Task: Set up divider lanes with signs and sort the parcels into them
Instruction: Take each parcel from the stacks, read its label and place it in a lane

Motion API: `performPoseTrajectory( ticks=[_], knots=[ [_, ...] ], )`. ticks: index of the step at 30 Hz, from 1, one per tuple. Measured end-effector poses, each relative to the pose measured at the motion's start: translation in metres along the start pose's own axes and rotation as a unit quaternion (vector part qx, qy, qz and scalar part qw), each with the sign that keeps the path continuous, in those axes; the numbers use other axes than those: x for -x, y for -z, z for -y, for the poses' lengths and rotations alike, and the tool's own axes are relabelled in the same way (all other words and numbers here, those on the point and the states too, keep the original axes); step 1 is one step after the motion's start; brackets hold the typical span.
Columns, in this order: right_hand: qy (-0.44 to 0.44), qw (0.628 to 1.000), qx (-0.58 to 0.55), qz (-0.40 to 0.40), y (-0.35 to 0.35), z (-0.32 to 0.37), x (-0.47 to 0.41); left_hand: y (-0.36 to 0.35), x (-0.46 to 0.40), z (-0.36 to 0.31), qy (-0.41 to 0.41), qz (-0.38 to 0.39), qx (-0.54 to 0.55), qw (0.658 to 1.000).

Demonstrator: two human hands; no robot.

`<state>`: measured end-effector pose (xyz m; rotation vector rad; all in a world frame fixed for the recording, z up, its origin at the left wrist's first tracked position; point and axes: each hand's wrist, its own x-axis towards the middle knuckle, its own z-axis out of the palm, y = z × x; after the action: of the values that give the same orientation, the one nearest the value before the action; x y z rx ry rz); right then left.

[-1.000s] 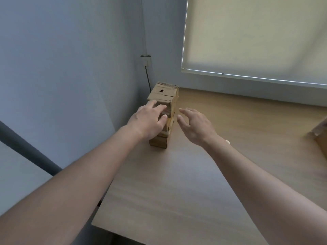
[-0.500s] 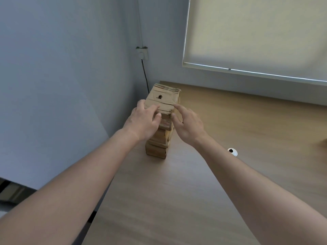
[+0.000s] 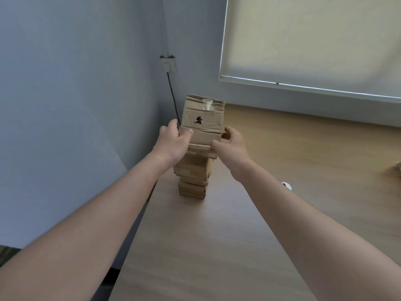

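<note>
Early, by the look of it: no dividers or signs show, and the parcels (image 3: 196,168) sit stacked on the surface (image 3: 217,246) near the corner. Left hand (image 3: 173,142) and right hand (image 3: 231,146) clamp the top parcel (image 3: 201,127) from either side.

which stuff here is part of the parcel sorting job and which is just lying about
Part of the job:
- top parcel, gripped by left hand and right hand
- stack of parcels beneath it

Lying about:
- small white round object on the table
- wall socket with cable
- window blind
</note>
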<state>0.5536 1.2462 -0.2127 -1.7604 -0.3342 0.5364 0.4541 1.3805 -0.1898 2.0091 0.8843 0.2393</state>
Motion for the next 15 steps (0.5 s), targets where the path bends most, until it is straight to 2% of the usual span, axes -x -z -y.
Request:
performPoseTrajectory(
  ticks=[4,7,12,15],
  knots=[
    [0.046,0.999,-0.01,-0.007,0.008,0.015,0.005,0.003,-0.02,0.007,0.001,-0.01,0.148,0.989],
    [0.071,0.997,-0.031,-0.016,0.013,0.026,0.01,0.012,-0.004,-0.017,0.028,-0.025,0.247,0.968],
    [0.089,0.99,-0.11,0.0,0.022,0.042,0.024,0.018,0.009,-0.032,-0.016,-0.023,0.288,0.957],
    [0.111,0.988,-0.1,0.033,0.026,0.04,0.033,0.019,0.011,-0.03,-0.013,-0.019,0.312,0.95]
  ],
)
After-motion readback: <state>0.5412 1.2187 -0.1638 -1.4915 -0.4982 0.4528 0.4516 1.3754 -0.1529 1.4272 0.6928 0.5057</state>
